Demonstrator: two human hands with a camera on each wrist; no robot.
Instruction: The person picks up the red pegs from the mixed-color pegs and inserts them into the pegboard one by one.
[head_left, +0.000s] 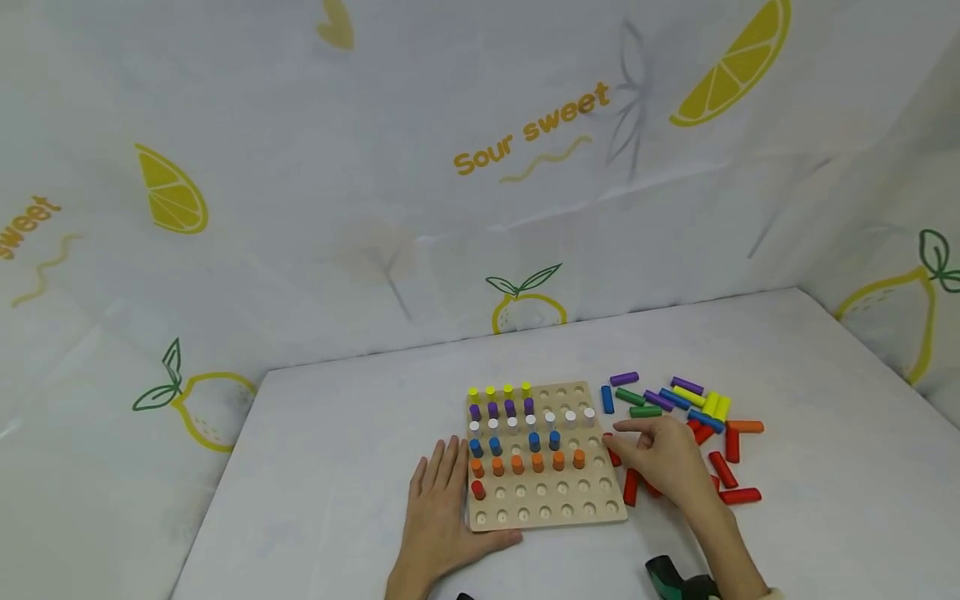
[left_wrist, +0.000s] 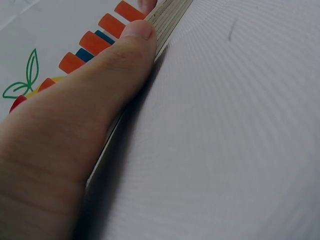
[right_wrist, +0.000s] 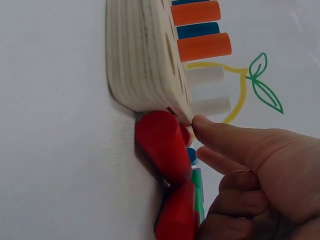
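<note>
A wooden peg board (head_left: 547, 512) lies on the table, with rows of yellow, purple, white, blue and orange pegs (head_left: 537, 464) standing in its holes. One red peg (head_left: 478, 490) stands below the orange row. My left hand (head_left: 442, 517) rests along the board's left edge, fingers straight, thumb (left_wrist: 115, 65) along the near edge. My right hand (head_left: 663, 454) is at the board's right edge, thumb tip (right_wrist: 202, 125) right at its corner, index finger extended and the other fingers curled. Nothing shows between that thumb and index finger. A loose red peg (right_wrist: 165, 145) lies against the board's side.
Loose pegs are scattered right of the board: several red (head_left: 741, 496), an orange one (head_left: 746, 426), yellow (head_left: 716, 406), blue (head_left: 607, 399), green (head_left: 646, 411) and purple (head_left: 624, 378). A black-and-green object (head_left: 667, 577) is at the near edge of the view. A lemon-print sheet (head_left: 420, 192) hangs behind.
</note>
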